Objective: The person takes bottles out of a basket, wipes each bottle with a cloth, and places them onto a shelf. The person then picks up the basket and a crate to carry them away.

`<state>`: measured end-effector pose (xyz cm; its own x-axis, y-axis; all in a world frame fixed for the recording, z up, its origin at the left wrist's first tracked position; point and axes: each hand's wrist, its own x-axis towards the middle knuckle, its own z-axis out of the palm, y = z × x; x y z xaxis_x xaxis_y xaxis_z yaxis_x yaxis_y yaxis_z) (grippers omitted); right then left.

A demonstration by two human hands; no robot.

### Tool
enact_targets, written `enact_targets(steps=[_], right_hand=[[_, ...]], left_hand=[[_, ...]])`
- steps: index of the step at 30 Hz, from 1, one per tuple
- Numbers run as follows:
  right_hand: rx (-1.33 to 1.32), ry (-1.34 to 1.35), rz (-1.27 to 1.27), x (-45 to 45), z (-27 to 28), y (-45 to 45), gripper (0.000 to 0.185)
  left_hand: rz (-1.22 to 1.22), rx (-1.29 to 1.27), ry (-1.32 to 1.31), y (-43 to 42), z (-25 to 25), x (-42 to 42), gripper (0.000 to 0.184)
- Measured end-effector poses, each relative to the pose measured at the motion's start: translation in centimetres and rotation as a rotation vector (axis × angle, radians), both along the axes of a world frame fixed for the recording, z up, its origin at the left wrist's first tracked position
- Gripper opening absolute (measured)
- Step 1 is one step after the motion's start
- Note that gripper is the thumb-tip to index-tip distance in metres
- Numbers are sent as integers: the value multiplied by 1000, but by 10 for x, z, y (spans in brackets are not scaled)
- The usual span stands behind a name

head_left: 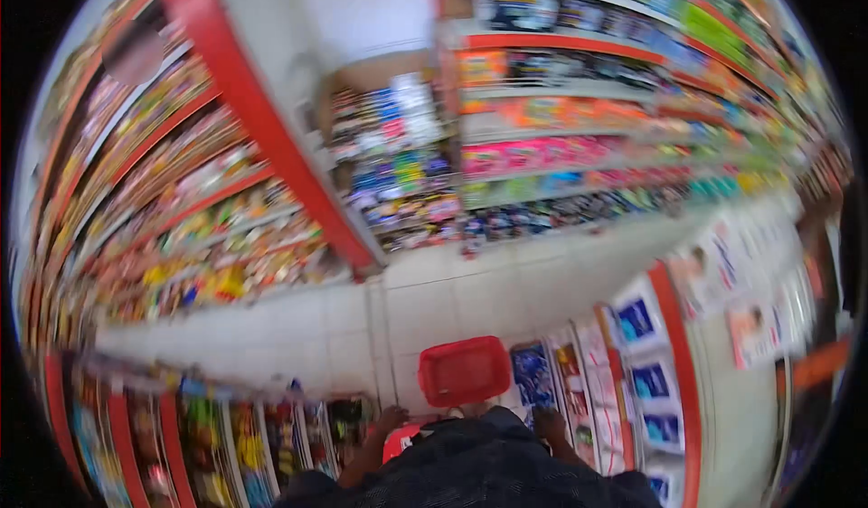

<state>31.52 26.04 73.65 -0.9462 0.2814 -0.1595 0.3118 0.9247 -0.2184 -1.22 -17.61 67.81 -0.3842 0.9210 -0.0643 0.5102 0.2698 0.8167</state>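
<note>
A red plastic shopping basket (pixel 464 371) is on the floor just ahead of my feet. My left hand (pixel 391 418) hangs low by the left shelves, beside a red item with white marks (pixel 400 442); I cannot make out whether the fingers hold it. On the other side, my right hand (pixel 548 424) is down close to some blue packets (pixel 533 374) on the bottom of the right shelf. Blur and the small size hide its fingers. Both hands are apart from the basket.
Stocked shelves with red edges (pixel 271 119) rise on the left, and more goods shelves (pixel 561 92) line the back. White-and-blue packs (pixel 649 381) fill the right shelf, with large white packs (pixel 737 255) on top. Pale tiles (pixel 434 282) cover the aisle floor.
</note>
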Motion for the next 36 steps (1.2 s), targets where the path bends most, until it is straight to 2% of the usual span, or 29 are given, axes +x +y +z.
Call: enact_targets(steps=[1,3,4,5,6,7,8,10,11,13,14,15,16,19,20,21,22,23,26,28,29,31,32,34,35,36], right_hand=[[-15,0,97,-16,11,8,29],[-400,-136,-224,-38,29,17,31],[-576,-234,-408,-40,34,23,32],[-512,-204,-272,-30,-22,34,40],[-514,-244,-220,-33,-42,42,40],[-598,-96,-150,-37,-52,48,42],[-695,44,-84,-33,-61,52,45],[-725,-107,-133,-67,-9,49,47],[-736,-150,-101,-79,-5,46,47],[-781,-310,-250,-96,-3,49,51],[-775,-321,-231,-103,-4,51,51],[-770,-341,-233,-110,-7,54,52],[-765,-362,-236,-115,-9,55,52],[-788,-391,-223,-123,0,60,53],[-820,-381,-219,-127,10,61,53],[-852,-365,-215,-134,20,61,53],[-854,-327,-279,-138,39,57,55],[-847,-332,-276,-139,42,61,55],[-1038,-384,-288,-144,36,72,50],[-985,-381,-296,-144,33,78,47],[-937,-371,-310,-144,30,81,43],[-888,-377,-292,-141,9,89,40],[-905,-452,-262,-136,-20,99,38],[-924,-588,-193,-139,-60,122,35],[-551,-289,388,-149,-36,122,36],[-136,51,920,-159,-12,116,39]], left_hand=[[-307,-27,670,0,8,5,28],[394,-33,-303,-1,4,48,28],[499,-152,-391,1,12,63,29],[594,-271,-491,3,26,70,30],[785,-28,-941,3,27,84,31],[962,267,-1372,0,26,102,33],[1034,287,-1389,-4,26,127,33],[793,-35,-410,-6,30,174,35],[839,-52,-433,-5,43,199,35],[1074,-286,-732,16,95,231,30],[1173,-392,-877,26,109,236,28],[961,-398,-631,15,87,260,26],[980,-393,-638,14,81,278,26],[1339,-60,-1210,22,71,326,24],[1232,84,-1102,20,62,338,30],[1230,95,-1116,27,46,340,30],[1283,-11,-1090,33,34,338,30],[1336,-122,-1060,40,40,329,30],[1288,-161,-1056,67,77,281,32],[867,-272,-90,66,62,264,35],[886,-274,-93,74,72,250,35],[1198,-20,-514,96,105,220,35],[1229,-15,-517,100,107,218,35],[1343,-33,-779,108,107,206,35],[1388,-27,-896,106,102,190,35],[1412,2,-868,102,97,181,35]])
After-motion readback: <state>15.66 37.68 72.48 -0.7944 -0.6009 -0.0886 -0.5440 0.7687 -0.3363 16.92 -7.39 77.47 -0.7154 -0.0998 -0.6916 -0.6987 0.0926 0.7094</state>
